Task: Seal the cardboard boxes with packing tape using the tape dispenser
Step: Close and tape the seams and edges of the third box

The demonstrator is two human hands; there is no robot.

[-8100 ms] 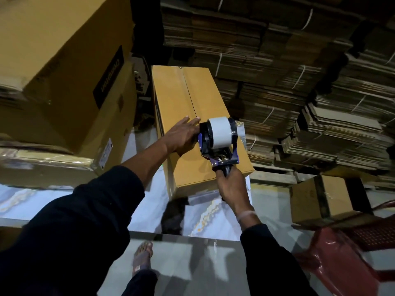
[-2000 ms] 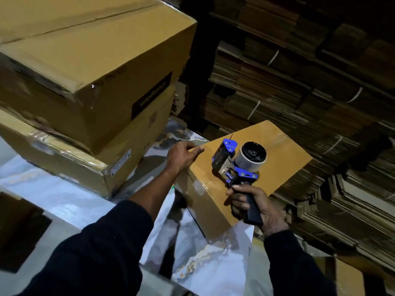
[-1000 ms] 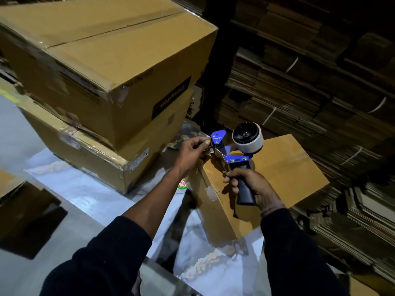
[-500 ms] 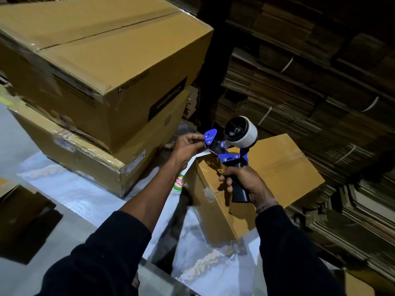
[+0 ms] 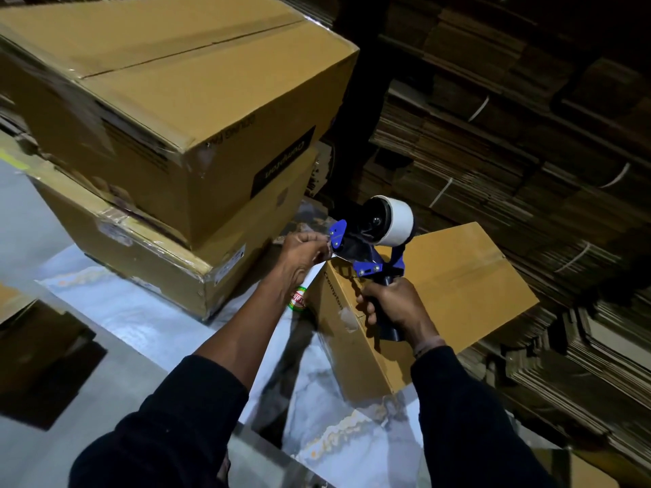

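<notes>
A: Dispenser, blue-framed with white tape roll, hovers over the small brown cardboard box's near-left corner, right hand wrapped round its handle.

B: Left hand pinches the tape end; stacked big cartons crowd left.

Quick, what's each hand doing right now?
Left hand: fingers pinch the loose tape end at the front of the tape dispenser.
Right hand: grips the dispenser's handle, above the small cardboard box.
</notes>
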